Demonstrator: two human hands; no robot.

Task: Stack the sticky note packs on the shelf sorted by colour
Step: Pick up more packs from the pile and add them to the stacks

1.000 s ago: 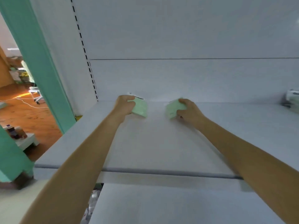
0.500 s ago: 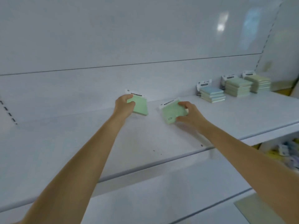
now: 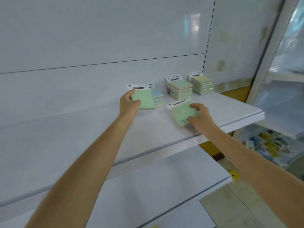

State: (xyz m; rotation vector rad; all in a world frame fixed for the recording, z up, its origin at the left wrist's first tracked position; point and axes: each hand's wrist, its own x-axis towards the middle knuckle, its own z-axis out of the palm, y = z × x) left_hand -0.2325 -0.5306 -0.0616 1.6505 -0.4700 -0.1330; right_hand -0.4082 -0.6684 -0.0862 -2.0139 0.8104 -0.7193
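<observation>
My left hand (image 3: 129, 104) grips a green sticky note pack (image 3: 145, 100) above the white shelf (image 3: 82, 137), just in front of a blue stack (image 3: 158, 98) that it partly hides. My right hand (image 3: 199, 116) holds a second green pack (image 3: 182, 113), tilted, low over the shelf. Further right by the back panel stand a green stack (image 3: 181, 89) and a yellow-green stack (image 3: 203, 84), each several packs high.
The shelf ends at its right edge (image 3: 256, 115), near a slotted upright (image 3: 208, 38). A lower white shelf (image 3: 148, 186) lies below. At the right is a white-framed cabinet, with blurred coloured items (image 3: 271, 148) low beside it.
The view has swung right and both hands have carried their green packs rightward along the shelf. The left pack now sits in front of the blue stack.
</observation>
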